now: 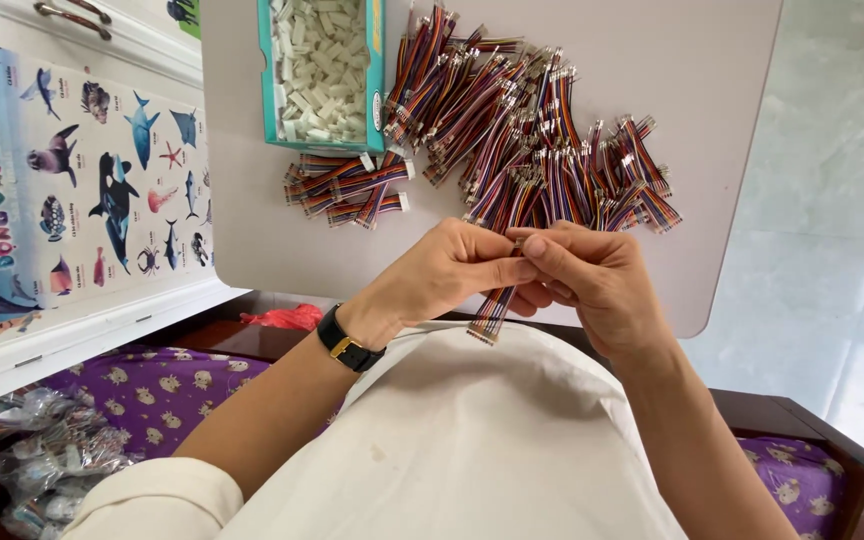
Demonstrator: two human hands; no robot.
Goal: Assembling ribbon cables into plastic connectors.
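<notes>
My left hand [447,272] and my right hand [592,280] meet over the near edge of a grey board [652,60], fingertips pinched together on one short multicoloured ribbon cable [492,312]. The cable's lower end hangs down below my fingers. A black watch with a gold buckle sits on my left wrist. Just beyond my hands lies a big pile of the same cables [542,140], loose ends upward. A smaller set of finished cables with white connectors [352,185] lies to the left. A teal box of white plastic connectors [320,70] stands at the far left of the board.
A sea-animal poster [72,180] covers a white cabinet door on the left. Clear bags of parts [47,450] lie at the lower left on purple patterned fabric [162,390]. A red plastic bag [282,318] peeks from under the board. Pale tiled floor lies at right.
</notes>
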